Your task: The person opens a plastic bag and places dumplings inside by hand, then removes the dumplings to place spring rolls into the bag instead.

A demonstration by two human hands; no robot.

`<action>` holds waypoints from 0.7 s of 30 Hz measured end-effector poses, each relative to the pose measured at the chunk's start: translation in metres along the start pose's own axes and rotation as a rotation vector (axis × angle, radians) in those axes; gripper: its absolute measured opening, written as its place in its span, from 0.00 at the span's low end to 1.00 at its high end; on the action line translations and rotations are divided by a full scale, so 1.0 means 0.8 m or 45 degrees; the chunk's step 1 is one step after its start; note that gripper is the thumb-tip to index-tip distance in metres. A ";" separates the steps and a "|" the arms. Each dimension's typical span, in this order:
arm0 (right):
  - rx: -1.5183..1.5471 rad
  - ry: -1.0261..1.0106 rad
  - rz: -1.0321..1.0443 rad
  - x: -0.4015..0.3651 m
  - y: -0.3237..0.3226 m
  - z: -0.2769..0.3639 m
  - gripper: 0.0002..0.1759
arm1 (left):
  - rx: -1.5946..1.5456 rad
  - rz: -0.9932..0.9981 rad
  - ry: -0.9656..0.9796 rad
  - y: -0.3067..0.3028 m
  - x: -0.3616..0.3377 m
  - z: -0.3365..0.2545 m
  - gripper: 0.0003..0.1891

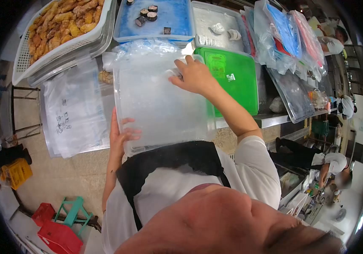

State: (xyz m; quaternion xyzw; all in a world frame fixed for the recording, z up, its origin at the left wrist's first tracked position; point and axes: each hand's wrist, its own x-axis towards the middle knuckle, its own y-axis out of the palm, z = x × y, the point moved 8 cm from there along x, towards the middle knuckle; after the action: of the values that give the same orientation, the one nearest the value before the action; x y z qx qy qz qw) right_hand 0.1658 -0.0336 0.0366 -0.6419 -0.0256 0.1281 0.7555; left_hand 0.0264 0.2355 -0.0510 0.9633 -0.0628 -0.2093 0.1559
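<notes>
A translucent plastic box (160, 110) is in front of my apron, its broad frosted face toward me. My left hand (123, 134) grips its left side near the lower corner, the fingers partly showing through the plastic. My right hand (192, 75) lies over the upper right part of the box, fingers spread and slightly bent, fingertips on the surface. A small pale patch shows beneath its thumb and fingers. Just right of the box is a green lid or tray (236, 95) with a small white label. Crumpled clear plastic (147, 48) sits beyond the box's top edge.
A white basket (19, 67) of browned food pieces is at upper left, beside marked plastic sheets (75, 114). A blue tray (169, 17) holds several dark rolls; a white tray (205, 17) adjoins it. Bagged items (281, 34) stand right. Other people (336, 163) are farther right.
</notes>
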 end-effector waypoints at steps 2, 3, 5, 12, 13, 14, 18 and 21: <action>-0.154 -0.322 -0.285 -0.015 -0.010 0.016 0.30 | -0.003 0.020 -0.006 0.000 0.000 0.000 0.54; -0.230 -0.483 -0.428 -0.027 -0.011 0.023 0.30 | 0.005 0.027 -0.004 0.001 0.000 -0.001 0.54; -0.213 -0.496 -0.311 -0.021 0.015 0.010 0.27 | 0.015 0.034 0.010 0.000 -0.001 -0.001 0.54; -0.129 -0.301 -0.295 0.022 0.011 -0.069 0.21 | -0.012 0.046 0.076 -0.006 0.001 0.004 0.53; -0.061 -0.182 -0.364 0.037 -0.008 -0.091 0.21 | -0.014 0.045 0.082 -0.006 0.002 0.004 0.53; 0.008 -0.062 -0.429 0.055 -0.027 -0.120 0.20 | 0.002 0.033 0.075 -0.005 0.003 0.004 0.53; -0.030 0.244 -0.337 0.157 0.017 -0.284 0.29 | 0.044 -0.004 0.034 -0.005 0.004 0.003 0.52; 0.282 0.315 -0.045 0.205 0.063 -0.321 0.35 | 0.028 -0.012 0.018 -0.004 0.003 0.002 0.51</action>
State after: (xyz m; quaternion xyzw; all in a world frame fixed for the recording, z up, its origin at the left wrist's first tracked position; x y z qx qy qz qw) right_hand 0.3686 -0.2368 -0.0779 -0.5651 0.0706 0.0368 0.8212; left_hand 0.0284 0.2374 -0.0543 0.9667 -0.0594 -0.2023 0.1449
